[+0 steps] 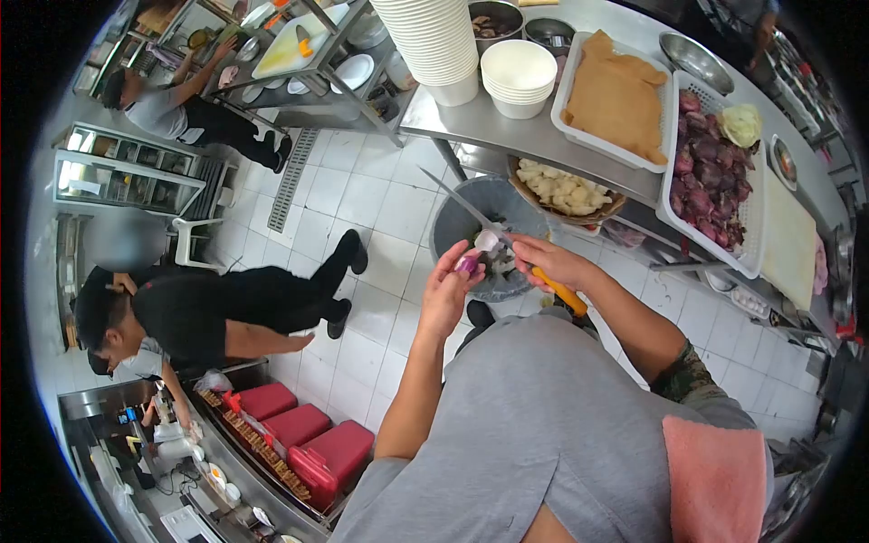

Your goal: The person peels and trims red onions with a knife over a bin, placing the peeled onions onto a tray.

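Note:
In front of my body, my left hand [444, 291] is closed on a small purple and white onion [466, 263], pinched at the fingertips. My right hand [554, 262] grips a knife with a yellow handle [565, 294]. Its long blade [457, 200] points up and to the left, passing close beside the onion. A pale cut piece [487, 241] shows between the blade and my left fingers; whether it is still attached to the onion I cannot tell. Below both hands stands a large grey bin [444, 222] with scraps inside, partly hidden by my hands.
A steel table holds a white basket of red onions [711, 185], a tray with brown sheets [615, 95] and stacked white tubs [518, 77]. Peeled pale pieces fill a basket [559, 188] below. Co-workers stand at left, one nearby in black [190, 312]. Red containers [330, 457] sit lower left.

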The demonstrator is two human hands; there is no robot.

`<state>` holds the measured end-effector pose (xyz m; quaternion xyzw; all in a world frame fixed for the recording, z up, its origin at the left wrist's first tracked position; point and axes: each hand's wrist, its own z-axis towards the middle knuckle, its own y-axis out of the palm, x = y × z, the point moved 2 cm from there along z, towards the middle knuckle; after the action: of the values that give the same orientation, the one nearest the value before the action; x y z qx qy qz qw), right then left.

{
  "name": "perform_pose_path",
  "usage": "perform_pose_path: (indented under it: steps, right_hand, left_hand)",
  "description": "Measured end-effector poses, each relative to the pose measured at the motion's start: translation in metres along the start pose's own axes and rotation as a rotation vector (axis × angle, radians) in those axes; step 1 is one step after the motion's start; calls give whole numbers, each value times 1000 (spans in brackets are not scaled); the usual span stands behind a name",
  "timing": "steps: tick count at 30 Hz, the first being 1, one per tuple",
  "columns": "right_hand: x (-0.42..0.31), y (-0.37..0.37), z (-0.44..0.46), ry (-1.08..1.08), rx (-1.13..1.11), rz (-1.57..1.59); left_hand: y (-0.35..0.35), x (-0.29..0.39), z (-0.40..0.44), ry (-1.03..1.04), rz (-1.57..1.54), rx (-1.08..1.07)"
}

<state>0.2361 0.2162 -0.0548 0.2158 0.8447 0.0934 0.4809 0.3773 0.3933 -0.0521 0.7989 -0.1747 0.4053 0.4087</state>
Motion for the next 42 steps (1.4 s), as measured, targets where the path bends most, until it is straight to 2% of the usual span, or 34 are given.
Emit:
perform_pose_path:
  steps: [2, 5, 8, 9, 11, 13, 14, 16, 17, 20, 23, 26, 29, 32, 35, 38, 41, 42]
  right_hand:
    - [0, 1, 3, 36, -14, 6]
    - [9, -5, 12, 71, 90, -61]
    - [21, -16, 19, 69, 151, -138]
    - [20, -19, 15, 50, 175, -108]
    - [20, -15, -14, -16, 206, -42]
    - [4, -19, -51, -102, 219, 67]
    - [2, -19, -71, -132, 225, 149]
    - [-3, -24, -111, -187, 259, 303]
    - [-4, -30, -130, -243, 275, 324]
    - [-6, -49, -190, -403, 356, 369]
    - [-2, -73, -245, -501, 486, 327]
    - [17, -109, -290, -570, 610, 362]
    - [29, -135, -325, -671, 684, 443]
    - [37, -164, -338, -680, 702, 461]
    - [29, -187, -342, -675, 677, 435]
    - [26, -202, -343, -692, 634, 434]
    - [21, -208, -343, -705, 610, 447]
    - [18, -208, -342, -700, 608, 443]
  left_hand:
    - [-16, -4, 4, -57, -73, -82]
    - [-20, -4, 8, -103, -258, -77]
    - [-40, -21, 25, -132, -289, -48]
    - [-39, -22, 32, -172, -175, 46]
    - [-22, -15, 38, -220, -5, 72]
    - [26, 7, 55, -157, 318, 21]
    - [44, 16, 74, 16, 516, -129]
    - [113, 44, 106, 327, 913, -226]
    - [161, 62, 114, 459, 1022, -274]
    - [230, 39, 195, 739, 1196, -482]
    - [266, 7, 261, 754, 1443, -566]
    - [287, -14, 296, 825, 1559, -453]
    - [366, -16, 250, 978, 1425, -536]
    - [422, -59, 218, 983, 1618, -859]
    - [428, -105, 225, 1024, 2163, -873]
    - [409, -132, 246, 1245, 1977, -844]
    - [430, -98, 228, 930, 2069, -846]
    - [434, -84, 220, 964, 1914, -804]
